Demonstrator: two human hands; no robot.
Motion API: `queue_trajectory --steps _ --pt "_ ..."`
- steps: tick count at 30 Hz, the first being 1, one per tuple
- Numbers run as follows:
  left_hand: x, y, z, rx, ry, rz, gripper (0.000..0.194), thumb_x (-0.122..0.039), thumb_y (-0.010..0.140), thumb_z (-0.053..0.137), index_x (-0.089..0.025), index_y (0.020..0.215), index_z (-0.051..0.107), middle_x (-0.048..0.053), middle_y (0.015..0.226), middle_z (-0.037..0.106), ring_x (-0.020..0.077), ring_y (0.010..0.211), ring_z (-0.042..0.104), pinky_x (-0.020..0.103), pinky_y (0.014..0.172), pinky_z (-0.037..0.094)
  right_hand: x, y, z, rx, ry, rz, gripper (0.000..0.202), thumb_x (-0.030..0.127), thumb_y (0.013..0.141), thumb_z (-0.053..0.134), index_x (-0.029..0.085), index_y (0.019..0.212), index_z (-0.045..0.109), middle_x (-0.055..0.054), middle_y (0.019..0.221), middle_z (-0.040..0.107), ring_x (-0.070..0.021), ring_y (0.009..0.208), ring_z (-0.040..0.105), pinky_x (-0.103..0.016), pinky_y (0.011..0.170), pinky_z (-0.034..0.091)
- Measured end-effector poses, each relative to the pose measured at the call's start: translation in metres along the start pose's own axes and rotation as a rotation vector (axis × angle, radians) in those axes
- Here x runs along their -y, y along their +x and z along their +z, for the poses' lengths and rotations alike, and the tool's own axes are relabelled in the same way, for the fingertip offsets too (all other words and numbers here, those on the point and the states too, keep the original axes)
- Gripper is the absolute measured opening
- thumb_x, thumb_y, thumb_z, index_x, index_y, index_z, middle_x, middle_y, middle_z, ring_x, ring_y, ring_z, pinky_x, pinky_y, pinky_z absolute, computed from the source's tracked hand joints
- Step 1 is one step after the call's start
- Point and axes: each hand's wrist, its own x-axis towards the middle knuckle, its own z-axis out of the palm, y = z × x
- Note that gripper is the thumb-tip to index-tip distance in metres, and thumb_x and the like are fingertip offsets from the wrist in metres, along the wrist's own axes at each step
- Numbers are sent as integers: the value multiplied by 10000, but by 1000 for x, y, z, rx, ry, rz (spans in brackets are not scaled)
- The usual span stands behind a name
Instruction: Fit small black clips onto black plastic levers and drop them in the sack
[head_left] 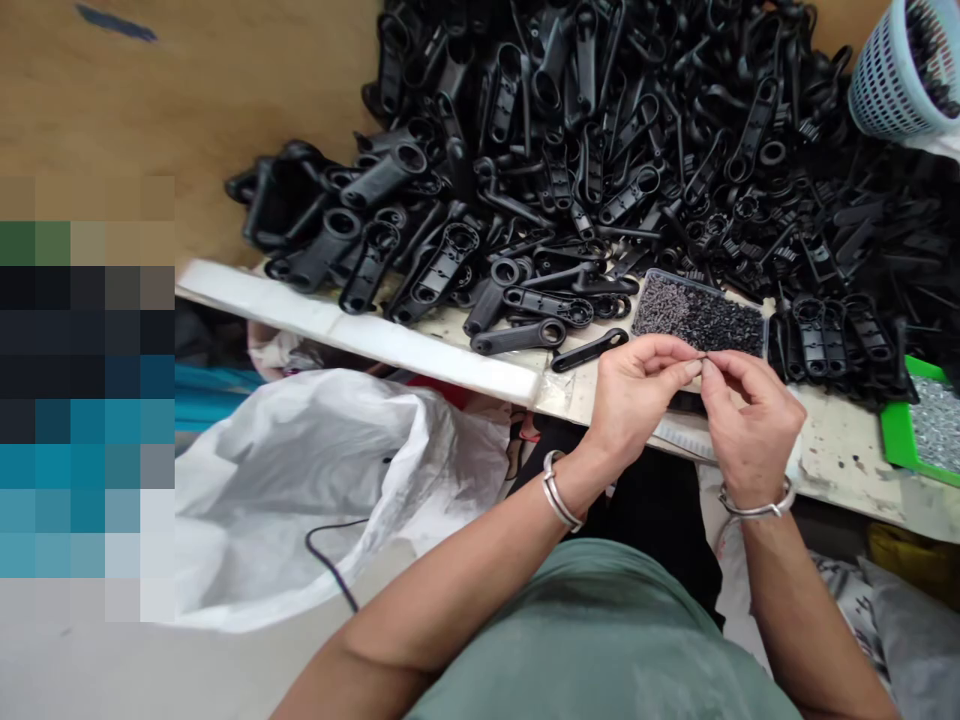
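My left hand (pixel 636 388) and my right hand (pixel 750 420) meet fingertip to fingertip over the table's front edge, thumbs and forefingers pinched together. A tiny dark bit shows between the fingertips, too small to name. Just behind them lies a clear plastic box (pixel 701 315) of small pieces, brownish-grey ones on the left and black ones on the right. My hands hide its near side. Left of my left hand, a black plastic arm-shaped part (pixel 590 350) rests on the pale tabletop. Several similar parts lie behind it.
A large heap of black plastic parts (pixel 555 120) covers the table's back. At right are a green tray (pixel 896 425) of silvery pieces and a light-blue basket (pixel 874 90). White foam (pixel 360 330) lines the left front edge, above an open white sack (pixel 292 440).
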Motion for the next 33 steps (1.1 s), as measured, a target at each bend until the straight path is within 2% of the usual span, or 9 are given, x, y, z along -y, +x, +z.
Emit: queue_trajectory --steps 3,6,8,11,13,15,20,33 --pt "0 0 -1 39 60 49 118 -138 643 800 -154 708 703 -7 714 718 99 673 661 204 693 549 -1 4 -3 26 -94 -105 113 215 897 583 209 848 685 -47 867 730 -188 824 699 -340 766 576" --pt "-7 -2 -6 109 207 94 44 -143 738 738 -165 772 721 12 800 736 130 762 690 236 774 558 -6 6 -11 75 -100 -101 104 222 902 586 210 869 683 -51 899 732 -194 852 698 -343 773 570" --pt "-13 -5 -13 157 396 164 91 -155 784 708 -184 865 738 33 926 751 162 871 701 276 873 547 -12 5 -20 91 -95 -60 83 221 892 607 211 890 689 -48 913 734 -187 836 695 -339 761 570" --pt "-16 -8 -27 286 747 316 245 -115 749 729 -203 977 738 61 1083 739 216 1040 675 338 1000 495 -23 -1 -35 119 -132 -35 60 214 874 634 213 879 694 -36 890 733 -176 800 692 -336 772 571" --pt "-10 -10 -37 384 916 379 299 -68 738 699 -208 1001 727 66 1094 736 234 1081 659 364 1004 492 -31 -9 -43 172 -159 -42 61 211 874 632 214 859 692 -32 875 732 -178 803 694 -342 788 570" --pt "-2 -10 -44 426 1011 412 305 -49 780 621 -223 1012 715 56 1069 740 223 1058 667 361 963 511 -38 -17 -48 228 -176 -58 76 211 883 617 209 854 687 -39 874 731 -183 810 697 -343 790 570" --pt "12 -15 -48 405 1073 442 288 -62 813 572 -243 988 711 31 956 745 203 942 686 322 874 531 -42 -28 -48 289 -226 -112 103 205 904 591 184 862 683 -62 881 727 -190 823 698 -333 793 567" --pt "12 -15 -47 361 975 387 260 -81 781 627 -257 940 734 22 905 753 213 905 683 340 871 526 -33 -28 -38 368 -417 -284 140 197 941 534 166 942 671 -96 921 722 -219 858 655 -350 786 513"
